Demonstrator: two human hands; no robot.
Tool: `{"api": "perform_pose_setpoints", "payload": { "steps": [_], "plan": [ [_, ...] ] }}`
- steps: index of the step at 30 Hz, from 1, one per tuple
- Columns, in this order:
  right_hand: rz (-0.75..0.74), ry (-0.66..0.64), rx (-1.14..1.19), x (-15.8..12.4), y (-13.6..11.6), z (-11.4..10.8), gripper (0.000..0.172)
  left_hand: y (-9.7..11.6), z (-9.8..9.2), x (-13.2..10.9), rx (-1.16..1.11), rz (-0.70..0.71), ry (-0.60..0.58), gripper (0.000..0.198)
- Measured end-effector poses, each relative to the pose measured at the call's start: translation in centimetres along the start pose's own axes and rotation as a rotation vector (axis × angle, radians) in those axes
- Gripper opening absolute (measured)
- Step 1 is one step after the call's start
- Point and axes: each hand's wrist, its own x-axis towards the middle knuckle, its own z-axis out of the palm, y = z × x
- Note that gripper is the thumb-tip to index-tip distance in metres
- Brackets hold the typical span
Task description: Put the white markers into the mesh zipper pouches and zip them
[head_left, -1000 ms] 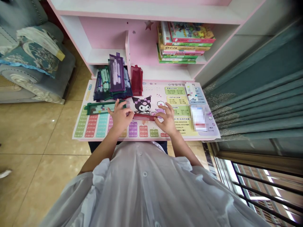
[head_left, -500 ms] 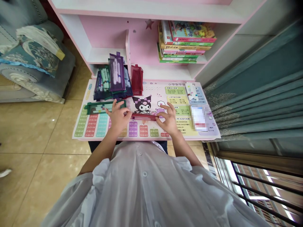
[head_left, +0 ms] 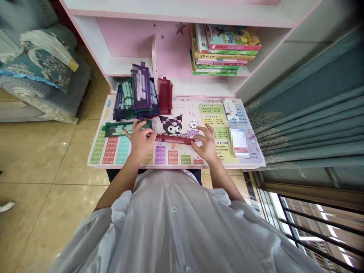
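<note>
A flat red mesh pouch (head_left: 173,139) is stretched level between my hands, low over the printed desk mat. My left hand (head_left: 140,138) pinches its left end between thumb and finger. At its other end, my right hand (head_left: 205,143) pinches a corner, the remaining fingers spread. Close to my left fingers lies a green mesh pouch (head_left: 119,129) with pale markers inside. Behind it is a pile of filled pouches, with a purple pouch (head_left: 141,85) of markers on top. More red pouches (head_left: 165,94) lie to the right of that pile.
The desk mat (head_left: 131,161) carries printed times tables. Toward the right are a bundle of white markers (head_left: 231,110) and a phone (head_left: 239,142) with a blurred screen. Stacked books (head_left: 224,53) fill part of the pink shelf behind. A curtain (head_left: 295,98) hangs at the right.
The red pouch has been drawn slightly wider and tilts down a little to the right. My right hand has shifted a little to the right; the left has barely moved.
</note>
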Motion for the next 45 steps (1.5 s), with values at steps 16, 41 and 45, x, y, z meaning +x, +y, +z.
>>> {"api": "perform_pose_setpoints", "payload": {
  "steps": [16,41,45],
  "plan": [
    [0.049,0.006,-0.023,0.0,0.2,-0.6,0.008,-0.4,-0.5,0.0,-0.063,-0.057,0.024,0.01],
    [0.045,0.024,-0.032,-0.3,1.3,-1.4,0.007,-2.0,-1.5,0.9,-0.072,-0.099,0.084,0.01],
    [0.059,0.019,-0.044,-0.3,1.5,-1.3,0.008,-2.6,-1.3,0.9,-0.074,-0.076,0.088,0.01]
  ]
}}
